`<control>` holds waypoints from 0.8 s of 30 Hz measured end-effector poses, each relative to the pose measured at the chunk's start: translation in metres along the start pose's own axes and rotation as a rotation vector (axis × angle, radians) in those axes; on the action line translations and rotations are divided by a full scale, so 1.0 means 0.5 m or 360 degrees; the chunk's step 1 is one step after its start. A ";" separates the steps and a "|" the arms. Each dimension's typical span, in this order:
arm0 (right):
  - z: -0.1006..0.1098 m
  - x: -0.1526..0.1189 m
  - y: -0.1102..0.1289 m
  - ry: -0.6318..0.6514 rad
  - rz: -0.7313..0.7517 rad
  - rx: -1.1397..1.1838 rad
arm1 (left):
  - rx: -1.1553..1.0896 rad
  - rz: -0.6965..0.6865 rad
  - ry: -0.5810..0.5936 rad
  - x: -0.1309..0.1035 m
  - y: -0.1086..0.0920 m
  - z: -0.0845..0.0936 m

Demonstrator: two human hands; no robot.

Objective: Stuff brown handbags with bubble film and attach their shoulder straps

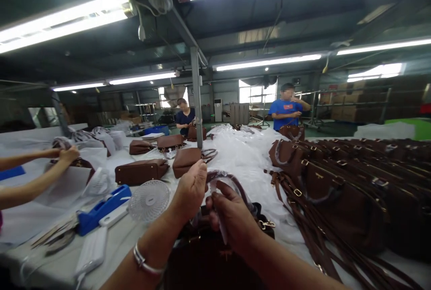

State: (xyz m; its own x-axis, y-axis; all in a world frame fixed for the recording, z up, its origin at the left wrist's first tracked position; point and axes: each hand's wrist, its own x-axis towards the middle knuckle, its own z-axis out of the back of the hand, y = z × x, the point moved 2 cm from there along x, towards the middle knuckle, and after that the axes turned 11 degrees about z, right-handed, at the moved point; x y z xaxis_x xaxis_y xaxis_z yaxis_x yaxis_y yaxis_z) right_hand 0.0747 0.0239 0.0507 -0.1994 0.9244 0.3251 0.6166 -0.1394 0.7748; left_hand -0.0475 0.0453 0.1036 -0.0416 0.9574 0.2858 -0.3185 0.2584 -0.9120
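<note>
A dark brown handbag [208, 263] stands right in front of me, with a small gold emblem on its front. Its arched handle [240, 184] rises above it, partly covered in clear plastic film. My left hand [188, 193] is closed at the left side of the handle, the thumb pointing up; its other fingers are mostly hidden. My right hand [234, 216] sits inside the arch, fingers curled and pinching a thin whitish strip [222, 227] that hangs down. A gold clasp [266, 224] shows beside the bag's right side.
On the left lie a blue tape dispenser [101, 211], a white power bank-like block [90, 252] and a round fan [150, 200]. Brown bags [141, 172] stand beyond. Rows of bags [340, 200] and straps [303, 218] fill the right. Another person's hands [69, 153] work at far left; two people stand behind.
</note>
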 end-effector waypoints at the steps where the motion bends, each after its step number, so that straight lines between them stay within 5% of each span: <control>1: -0.003 0.007 -0.002 0.0022 0.0031 0.0000 | -0.0016 0.0019 0.0038 0.000 0.003 0.002; 5: -0.002 0.018 -0.012 0.0069 0.0055 -0.0106 | -0.0209 0.0186 0.0226 0.003 0.013 0.004; 10: 0.020 0.006 -0.011 0.0015 0.0064 -0.0434 | -0.0298 0.0209 0.0146 0.002 0.008 0.004; 18: 0.071 -0.068 0.058 0.0280 0.0851 -0.1408 | -0.0178 0.0153 0.0037 0.013 0.011 0.011; 24: 0.030 -0.029 0.140 0.0650 0.1146 -0.1541 | 0.0111 -0.0121 -0.0033 0.014 -0.023 0.024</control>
State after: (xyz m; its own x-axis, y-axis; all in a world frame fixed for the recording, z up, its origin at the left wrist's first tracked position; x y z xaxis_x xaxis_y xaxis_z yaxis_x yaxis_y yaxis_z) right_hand 0.1321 0.0061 0.0922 -0.3781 0.3803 0.8441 -0.0885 -0.9224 0.3760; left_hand -0.0553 0.0474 0.1195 -0.0341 0.9323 0.3599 -0.3869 0.3198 -0.8649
